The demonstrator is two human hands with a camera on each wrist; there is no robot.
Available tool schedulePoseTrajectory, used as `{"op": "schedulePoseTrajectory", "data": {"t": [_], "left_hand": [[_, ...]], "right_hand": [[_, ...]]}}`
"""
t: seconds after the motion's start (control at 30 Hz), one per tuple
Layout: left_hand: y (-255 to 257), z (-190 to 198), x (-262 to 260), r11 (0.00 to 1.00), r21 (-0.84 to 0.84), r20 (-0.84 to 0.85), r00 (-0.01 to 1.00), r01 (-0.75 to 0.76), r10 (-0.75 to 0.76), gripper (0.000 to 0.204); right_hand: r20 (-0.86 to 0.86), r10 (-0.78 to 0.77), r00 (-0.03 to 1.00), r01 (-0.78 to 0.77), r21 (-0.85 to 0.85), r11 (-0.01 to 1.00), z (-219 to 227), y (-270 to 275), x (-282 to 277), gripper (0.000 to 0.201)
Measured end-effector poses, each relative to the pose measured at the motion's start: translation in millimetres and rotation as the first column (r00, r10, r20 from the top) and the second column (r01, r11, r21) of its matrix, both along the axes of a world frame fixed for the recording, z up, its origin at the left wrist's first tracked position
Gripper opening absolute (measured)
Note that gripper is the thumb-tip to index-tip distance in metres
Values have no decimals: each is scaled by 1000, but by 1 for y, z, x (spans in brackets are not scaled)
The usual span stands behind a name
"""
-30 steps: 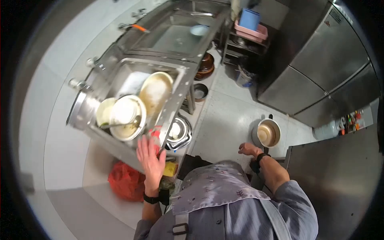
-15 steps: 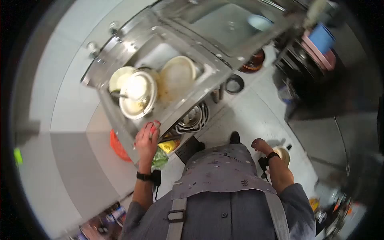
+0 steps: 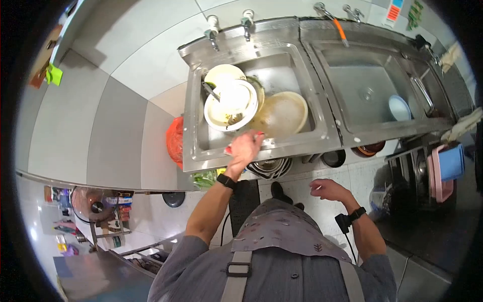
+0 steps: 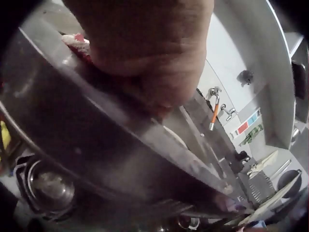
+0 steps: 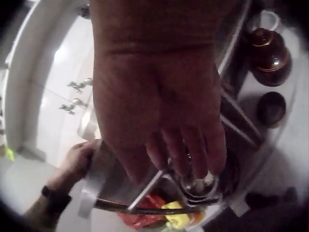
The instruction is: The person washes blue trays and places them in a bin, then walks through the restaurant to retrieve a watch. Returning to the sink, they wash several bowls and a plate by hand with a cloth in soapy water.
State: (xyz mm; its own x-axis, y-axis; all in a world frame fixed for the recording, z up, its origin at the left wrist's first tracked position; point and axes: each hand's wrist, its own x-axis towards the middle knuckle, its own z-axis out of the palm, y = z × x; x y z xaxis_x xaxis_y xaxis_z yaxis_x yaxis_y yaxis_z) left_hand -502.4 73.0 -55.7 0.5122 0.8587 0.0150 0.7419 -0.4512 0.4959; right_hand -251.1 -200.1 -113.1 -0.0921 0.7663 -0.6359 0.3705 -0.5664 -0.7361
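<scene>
At the front rim of the steel sink point(image 3: 322, 145), my left hand point(image 3: 245, 147) holds a crumpled red-and-white cloth point(image 4: 77, 44), mostly hidden under the palm. Just beyond the fingers, a large cream bowl point(image 3: 289, 115) leans in the basin with cloudy residue in it. Left of it, a white bowl point(image 3: 215, 119) with food scraps sits on other dishes, and a dark-handled utensil point(image 3: 210, 91) rests across it. My right hand point(image 3: 331, 190) hangs in the air before the counter, fingers loosely curled, holding nothing.
A second basin point(image 3: 352, 95) to the right contains a pale blue bowl point(image 3: 400, 107). Taps point(image 3: 247, 22) line the back wall. Nested metal pans point(image 3: 271, 168) and a dark pan point(image 3: 333, 158) stand below the counter. A red plastic bag point(image 3: 174, 142) hangs at the left side.
The view has swung so the sink now lies straight ahead, and the pot on the floor has left it. My left hand's fingers, straight over the cloth before, now curl on it.
</scene>
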Motion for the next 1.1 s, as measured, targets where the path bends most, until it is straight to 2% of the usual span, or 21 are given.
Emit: {"op": "schedulePoseTrajectory", "data": {"t": [0.1, 0.17, 0.23, 0.33, 0.4, 0.47, 0.5, 0.57, 0.6, 0.63, 0.67, 0.7, 0.73, 0.77, 0.8, 0.83, 0.9, 0.93, 1.0, 1.03, 1.1], "left_hand": [[10, 2, 24, 988, -146, -8, 998, 56, -58, 40], [22, 2, 42, 981, -172, 21, 996, 92, -89, 41], [36, 6, 57, 883, -434, 234, 969, 181, -83, 44], [43, 41, 67, 834, -518, 339, 941, 192, -5, 49], [62, 22, 73, 818, -534, 387, 922, 214, 12, 45], [69, 33, 75, 337, -843, 538, 695, 420, 477, 41], [75, 16, 89, 269, -829, 533, 545, 490, 647, 40], [84, 17, 84, 236, -787, 575, 537, 570, 617, 41], [88, 18, 82, 192, -740, 616, 534, 645, 579, 43], [86, 16, 84, 314, -775, 626, 594, 549, 505, 48], [82, 30, 78, 325, -773, 628, 582, 546, 517, 48], [77, 43, 68, 552, -732, 611, 742, 399, 275, 51], [72, 53, 59, 753, -596, 478, 877, 279, 54, 55], [72, 40, 49, 909, -371, 351, 935, 191, -53, 59], [77, 29, 38, 915, -355, 188, 974, 191, -130, 57], [77, 37, 26, 919, -345, 17, 980, 193, -199, 55], [76, 22, 4, 972, -200, 18, 992, 123, -122, 53], [79, 18, -5, 972, -207, 16, 994, 112, -111, 53], [81, 8, -16, 986, -149, -13, 997, 71, -73, 48], [80, 7, -18, 984, -164, -13, 998, 64, -67, 48], [77, 9, -21, 974, -224, -95, 993, 44, -67, 34]], "right_hand": [[-6, 232, 973, -226, 206, 952, 62, 43, -3, 50], [14, 250, 968, -245, 257, 935, 106, 71, -2, 48], [66, 274, 959, -281, 312, 907, 145, 99, 0, 45], [193, 210, 959, -269, 368, 890, 156, 142, 14, 46], [221, 172, 960, -244, 358, 901, 165, 174, 8, 49], [202, 36, 979, -116, 402, 908, 171, 205, -3, 53], [206, 51, 977, -132, 403, 906, 158, 221, -3, 53], [-20, 65, 998, -41, 585, 810, 128, 254, -8, 56], [-15, 84, 996, -59, 588, 807, 125, 265, -8, 56], [68, 56, 996, -85, 564, 822, 126, 274, -12, 51], [153, 31, 988, -109, 537, 836, 126, 282, -11, 47], [-158, 37, 987, 10, 291, 957, 116, 295, -3, 40], [-153, 55, 987, -9, 290, 957, 104, 307, 7, 40], [94, 180, 979, -203, 387, 899, 91, 319, 16, 35], [341, 267, 901, -402, 431, 808, 78, 330, 24, 31], [340, 284, 897, -416, 428, 802, 68, 341, 28, 31], [744, 436, 506, -794, 203, 573, 48, 356, 36, 36], [740, 447, 503, -800, 201, 566, 39, 366, 41, 36], [843, 499, 202, -903, -37, 427, 21, 379, 53, 37], [835, 513, 199, -906, -42, 421, 21, 381, 52, 37], [606, 791, -86, -814, -501, 296, 30, 383, 36, 39]]}}
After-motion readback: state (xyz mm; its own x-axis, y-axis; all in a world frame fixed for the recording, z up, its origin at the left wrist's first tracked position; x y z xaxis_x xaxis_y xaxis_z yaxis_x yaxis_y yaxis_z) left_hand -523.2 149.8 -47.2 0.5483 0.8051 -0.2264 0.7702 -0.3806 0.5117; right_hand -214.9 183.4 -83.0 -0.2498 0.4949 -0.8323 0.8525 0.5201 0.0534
